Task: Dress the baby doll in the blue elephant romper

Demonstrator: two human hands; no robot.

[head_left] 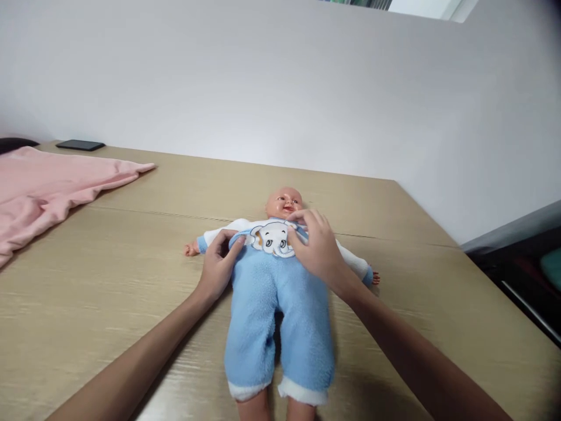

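A baby doll (284,202) lies on its back on the table, arms spread wide and head toward the wall. It wears a blue fleece romper (254,292) with white cuffs, white sleeves and an elephant face (272,238) on the chest. My left hand (219,263) pinches the blue edge of the romper at the doll's side between thumb and fingers. Bent over the other side of the chest, my right hand (319,248) has its thumb and fingertips closed on the romper near the collar. What lies under those fingertips is partly hidden.
A pink cloth (52,193) lies crumpled on the left of the wooden table (140,280). Behind it, a dark flat device (80,145) rests near the white wall (245,88). Dark objects (521,275) stand beyond the table's right edge.
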